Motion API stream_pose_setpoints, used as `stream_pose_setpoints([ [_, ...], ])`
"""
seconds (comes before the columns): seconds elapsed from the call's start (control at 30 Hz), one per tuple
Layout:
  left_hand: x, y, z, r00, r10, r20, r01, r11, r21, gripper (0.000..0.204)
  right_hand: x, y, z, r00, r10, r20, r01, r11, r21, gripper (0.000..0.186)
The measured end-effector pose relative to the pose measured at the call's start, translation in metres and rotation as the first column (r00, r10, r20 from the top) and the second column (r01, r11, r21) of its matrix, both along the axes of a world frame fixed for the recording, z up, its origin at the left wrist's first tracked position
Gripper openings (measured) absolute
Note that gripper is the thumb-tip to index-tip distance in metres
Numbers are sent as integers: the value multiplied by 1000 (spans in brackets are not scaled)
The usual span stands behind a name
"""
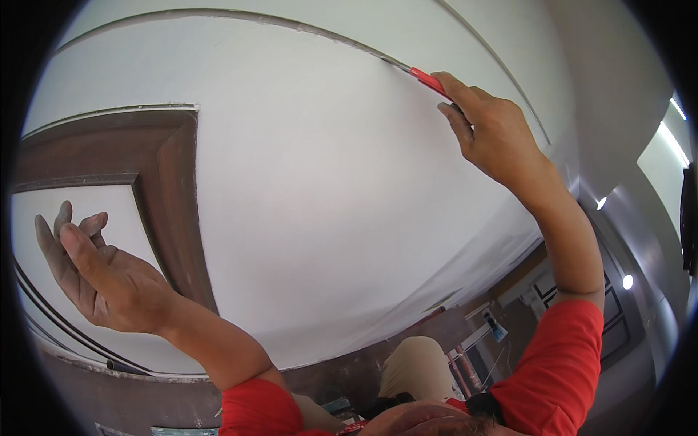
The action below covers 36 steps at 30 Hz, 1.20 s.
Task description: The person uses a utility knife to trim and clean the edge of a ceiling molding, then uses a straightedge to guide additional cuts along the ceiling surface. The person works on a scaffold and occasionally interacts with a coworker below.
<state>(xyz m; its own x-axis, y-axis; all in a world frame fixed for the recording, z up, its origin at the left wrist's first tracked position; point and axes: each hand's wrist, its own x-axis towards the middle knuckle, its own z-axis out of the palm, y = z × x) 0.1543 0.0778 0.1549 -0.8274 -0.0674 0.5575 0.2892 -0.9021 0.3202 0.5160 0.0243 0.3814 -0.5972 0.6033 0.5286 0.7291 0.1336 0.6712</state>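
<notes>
High on the white wall (320,167), my right hand (494,127) grips a slim red-handled tool with a narrow metal tip (429,78). Its tip meets the thin dark groove (320,31) that runs across the wall's upper part. I cannot tell exactly what kind of tool it is. To the left, my left hand (109,280) is raised palm up with its fingers apart and curled a little. Grey dust coats its fingers, and nothing is in them. Behind it stands a dark brown wooden frame (171,171) around a white panel (87,200).
A second thin groove (502,62) crosses the surface beyond my right hand. Lit lamps (627,282) shine at the right. Below are my knee in beige cloth (414,367), a brown floor (320,381) and several items too small to make out.
</notes>
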Motion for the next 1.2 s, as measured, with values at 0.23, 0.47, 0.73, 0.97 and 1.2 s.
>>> stream_pose_setpoints([
  [0.23,-3,-8,2,1000,3,-1,-3,1000,27,35,3,-4,3,999,-27,40,27,1000,3,33],
  [0.47,0,-9,7,1000,-21,-13,22,996,91,33,13,-9,1,996,-91,9,91,996,-16,32],
  [0.73,-7,-11,6,1000,26,-14,-26,998,51,33,24,-36,4,950,-312,-12,312,950,-5,35],
  [0.97,7,-17,13,1000,-20,18,19,998,58,38,-3,-31,2,997,10,-77,-10,1000,1,38],
  [1.2,11,-16,12,998,-30,-53,34,997,69,36,-9,-14,-1,997,-6,-72,6,1000,0,37],
])
